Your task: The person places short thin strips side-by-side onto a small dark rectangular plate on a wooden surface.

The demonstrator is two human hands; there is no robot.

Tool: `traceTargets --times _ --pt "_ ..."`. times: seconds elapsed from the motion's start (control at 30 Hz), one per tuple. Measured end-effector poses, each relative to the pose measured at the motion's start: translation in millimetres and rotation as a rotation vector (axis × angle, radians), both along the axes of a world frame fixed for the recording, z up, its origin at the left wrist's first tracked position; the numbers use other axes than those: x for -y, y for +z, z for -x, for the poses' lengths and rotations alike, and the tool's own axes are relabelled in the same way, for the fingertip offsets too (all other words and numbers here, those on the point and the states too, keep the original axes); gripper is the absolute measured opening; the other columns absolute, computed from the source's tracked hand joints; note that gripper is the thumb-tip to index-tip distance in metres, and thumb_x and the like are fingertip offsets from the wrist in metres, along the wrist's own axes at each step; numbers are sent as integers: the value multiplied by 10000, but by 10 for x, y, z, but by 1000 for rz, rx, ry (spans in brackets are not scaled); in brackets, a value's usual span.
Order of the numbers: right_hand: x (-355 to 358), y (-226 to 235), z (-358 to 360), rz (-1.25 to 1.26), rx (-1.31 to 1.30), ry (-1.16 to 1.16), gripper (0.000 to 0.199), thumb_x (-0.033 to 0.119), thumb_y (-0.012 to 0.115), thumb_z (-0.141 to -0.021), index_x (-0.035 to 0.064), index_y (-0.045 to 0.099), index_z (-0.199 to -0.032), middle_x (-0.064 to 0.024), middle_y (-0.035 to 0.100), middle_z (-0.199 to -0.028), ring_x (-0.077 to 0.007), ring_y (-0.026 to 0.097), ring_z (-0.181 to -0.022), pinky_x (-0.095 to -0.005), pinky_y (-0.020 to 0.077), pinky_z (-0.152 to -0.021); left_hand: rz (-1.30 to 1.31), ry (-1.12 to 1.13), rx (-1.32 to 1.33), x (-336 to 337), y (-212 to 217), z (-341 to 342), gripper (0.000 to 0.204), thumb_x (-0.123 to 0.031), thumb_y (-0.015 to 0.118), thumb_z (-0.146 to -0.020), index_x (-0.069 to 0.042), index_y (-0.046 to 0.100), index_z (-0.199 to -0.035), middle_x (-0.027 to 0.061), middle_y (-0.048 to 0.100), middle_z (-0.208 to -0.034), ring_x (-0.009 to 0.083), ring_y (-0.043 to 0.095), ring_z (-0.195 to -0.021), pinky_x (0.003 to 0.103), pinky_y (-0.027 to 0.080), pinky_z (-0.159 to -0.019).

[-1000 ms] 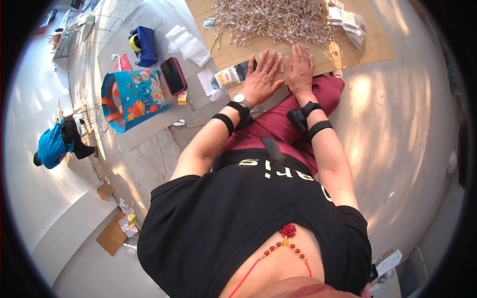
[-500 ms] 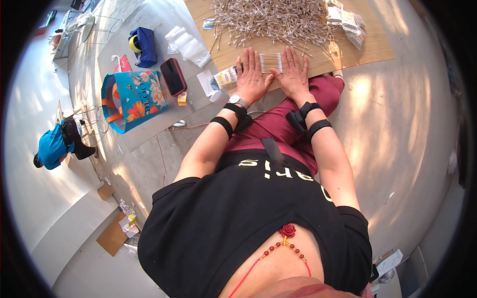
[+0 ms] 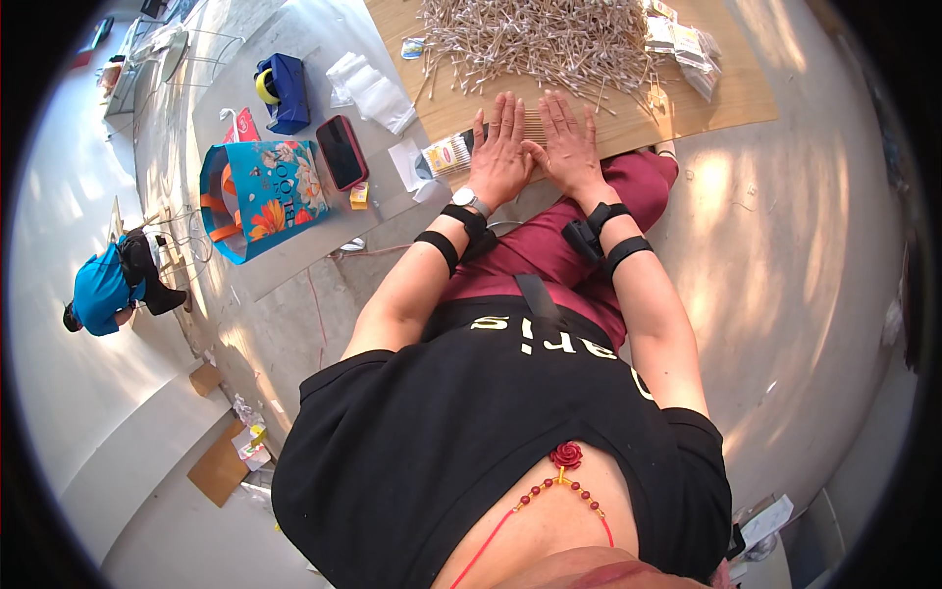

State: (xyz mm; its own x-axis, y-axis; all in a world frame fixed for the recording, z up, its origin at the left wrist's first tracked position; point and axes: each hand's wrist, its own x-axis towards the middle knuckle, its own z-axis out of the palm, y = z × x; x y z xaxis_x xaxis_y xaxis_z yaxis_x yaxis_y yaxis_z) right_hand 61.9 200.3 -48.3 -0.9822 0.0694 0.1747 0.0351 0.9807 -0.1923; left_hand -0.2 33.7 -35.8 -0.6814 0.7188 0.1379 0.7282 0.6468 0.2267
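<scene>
My left hand (image 3: 501, 157) lies flat near the front edge of the wooden board, its fingers stretched out over a row of cotton swabs (image 3: 533, 126). Beside it, my right hand (image 3: 569, 149) is also flat with straight fingers, and the thumbs almost meet. Only a narrow strip of the row shows between the hands; the rest is hidden beneath them. A clear packet of cotton swabs (image 3: 449, 154) with a yellow and white label lies just left of my left hand. Beyond my fingertips spreads a large loose heap of cotton swabs (image 3: 535, 44).
Filled packets (image 3: 692, 54) lie on the wooden board (image 3: 731, 103) at the right. To the left are a blue tape dispenser (image 3: 285, 93), clear bags (image 3: 373, 90), a phone (image 3: 341, 152) and a floral shopping bag (image 3: 270, 196). A person in blue (image 3: 103, 290) bends down at far left.
My right hand has moved left, closer to my left hand, covering more of the swab row. The visible strip between the hands has narrowed.
</scene>
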Motion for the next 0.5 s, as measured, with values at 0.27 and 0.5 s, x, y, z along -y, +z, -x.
traceTargets --times 0.27,0.5 --pt "37 59 13 -37 82 23 886 724 341 -1049 111 290 -1686 -64 288 -1754 -201 151 -1650 -574 -17 -1312 -70 -10 35 -33 -111 -10 739 -429 473 -1076 -49 284 -1681 132 231 -1770 260 120 -1662 570 -23 -1304" --pt "51 78 -9 -39 101 20 874 732 321 -1049 153 265 -1700 -51 263 -1765 -201 141 -1652 -559 -17 -1315 -50 20 5 -51 -115 -38 738 -422 489 -1074 -55 285 -1681 127 228 -1772 256 129 -1660 569 -32 -1306"
